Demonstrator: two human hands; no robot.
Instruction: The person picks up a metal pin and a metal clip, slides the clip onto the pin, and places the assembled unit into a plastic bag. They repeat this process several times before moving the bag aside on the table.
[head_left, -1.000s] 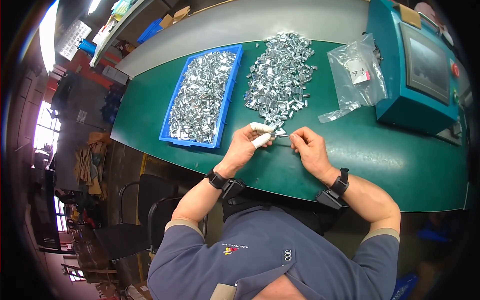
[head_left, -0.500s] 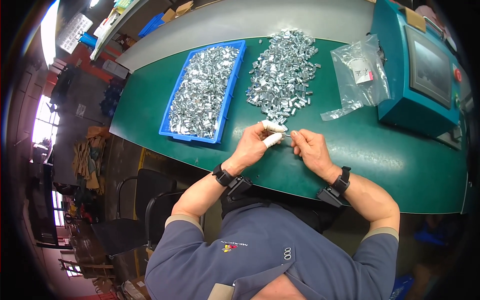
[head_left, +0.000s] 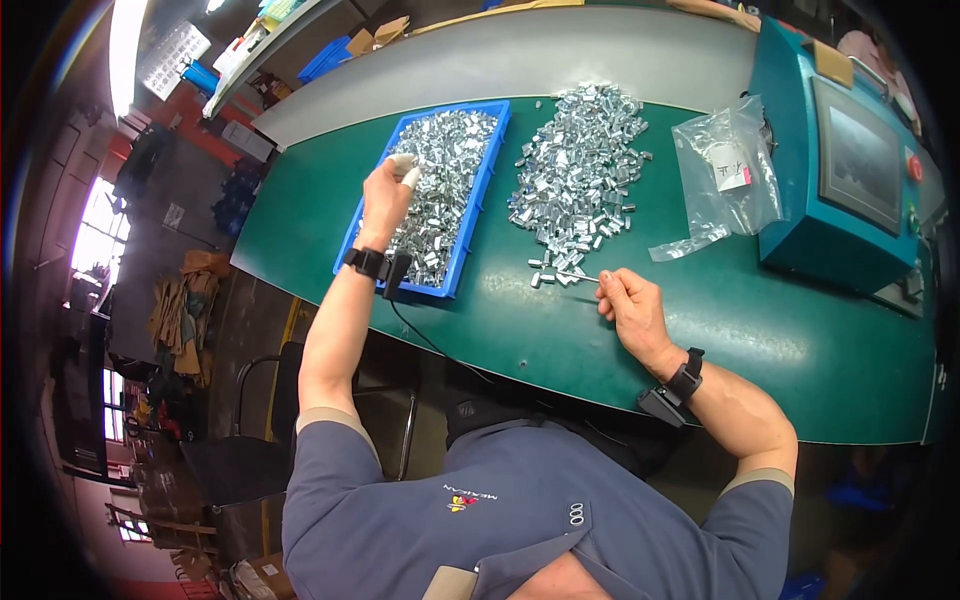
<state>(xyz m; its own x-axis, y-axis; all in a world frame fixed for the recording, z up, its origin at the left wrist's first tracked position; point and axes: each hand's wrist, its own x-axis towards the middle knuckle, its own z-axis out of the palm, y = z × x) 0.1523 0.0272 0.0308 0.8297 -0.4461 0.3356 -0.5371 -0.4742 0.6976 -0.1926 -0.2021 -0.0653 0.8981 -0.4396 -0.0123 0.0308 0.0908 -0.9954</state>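
My left hand [head_left: 386,203] is over the blue tray [head_left: 476,202], which is filled with small shiny metal pieces [head_left: 440,215]. White coverings wrap its thumb and a fingertip, which stand a little apart with no piece visible between them. My right hand [head_left: 634,312] is closed on a thin metal rod [head_left: 578,276] above the green table. The rod's far end points left to a few loose metal pieces [head_left: 545,274] at the near end of a large heap [head_left: 580,165] of the same pieces. Whether its tip touches one I cannot tell.
A clear plastic bag [head_left: 728,175] with a label lies right of the heap. Beyond it stands a teal machine [head_left: 800,210] with a screen and a red button. A grey panel [head_left: 600,50] borders the green table [head_left: 560,340] at the back. A black chair [head_left: 240,460] is at lower left.
My left hand has moved from beside my right hand leftward and away to over the tray. My right hand stays near the heap with the rod. Several loose pieces now show at the heap's near end.
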